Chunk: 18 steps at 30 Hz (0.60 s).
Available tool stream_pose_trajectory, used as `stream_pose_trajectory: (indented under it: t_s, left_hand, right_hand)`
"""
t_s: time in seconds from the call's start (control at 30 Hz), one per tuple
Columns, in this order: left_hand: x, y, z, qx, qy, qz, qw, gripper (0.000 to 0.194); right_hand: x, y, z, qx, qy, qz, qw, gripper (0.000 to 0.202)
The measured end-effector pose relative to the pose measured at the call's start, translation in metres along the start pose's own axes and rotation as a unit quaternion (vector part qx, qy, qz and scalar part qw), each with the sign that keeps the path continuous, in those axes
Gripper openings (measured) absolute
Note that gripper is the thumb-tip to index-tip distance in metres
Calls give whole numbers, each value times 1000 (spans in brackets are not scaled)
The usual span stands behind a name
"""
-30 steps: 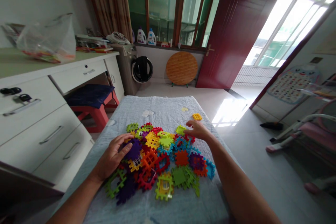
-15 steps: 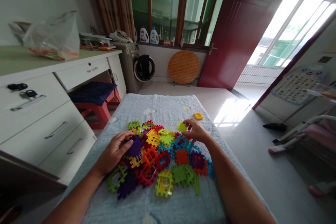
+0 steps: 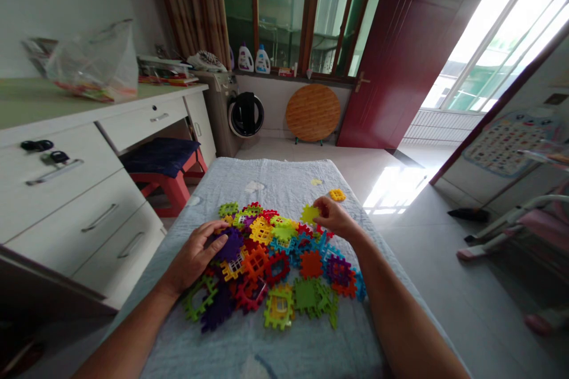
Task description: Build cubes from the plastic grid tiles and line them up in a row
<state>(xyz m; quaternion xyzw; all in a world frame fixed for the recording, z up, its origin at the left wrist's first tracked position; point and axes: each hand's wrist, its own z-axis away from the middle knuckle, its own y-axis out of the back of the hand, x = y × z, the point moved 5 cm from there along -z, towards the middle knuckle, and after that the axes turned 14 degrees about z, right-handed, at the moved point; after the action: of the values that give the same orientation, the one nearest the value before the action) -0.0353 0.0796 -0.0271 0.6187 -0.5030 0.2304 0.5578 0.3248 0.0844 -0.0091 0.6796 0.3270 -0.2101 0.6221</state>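
Lime-green plastic forms the frame tile (image 3: 278, 307) lying nearest, between and short of both grips on the cloth-covered surface (image 3: 329, 355). Behind it, from one grip across to the other, spreads a heap of notched tiles (image 3: 256, 263), red, orange, blue and purple, some solid, some windowed, overlapping at odd angles. Little looks settled: most pieces appear loose and only one is held. The left grip (image 3: 195, 256) rests with fingers loosely spread against a purple tile (image 3: 231, 246); opposite, the right grip (image 3: 335, 217) pinches a solid lime tile (image 3: 309, 214) at its edge. Just beyond that grip, a yellow tile (image 3: 337, 195) lies apart.
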Motion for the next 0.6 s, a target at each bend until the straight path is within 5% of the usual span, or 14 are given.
stream_pose_trajectory:
  t_s: [0.2, 0.37, 0.5, 0.6]
  left_hand:
    - [0, 0, 1, -1, -2, -3, 1000, 46]
    - [3, 1, 1, 2, -9, -8, 1000, 46]
    - [3, 1, 1, 1, -9, -11, 1000, 46]
    - [4, 0, 1, 0, -8, -10, 1000, 46]
  right_hand:
    - [-5, 9, -1, 120, 12, 147, 982, 10]
    - [-13, 7, 0, 99, 57, 181, 977, 8]
    - [-4, 11, -1, 140, 72, 221, 963, 33]
    - [9, -3, -5, 66, 75, 248, 964, 48]
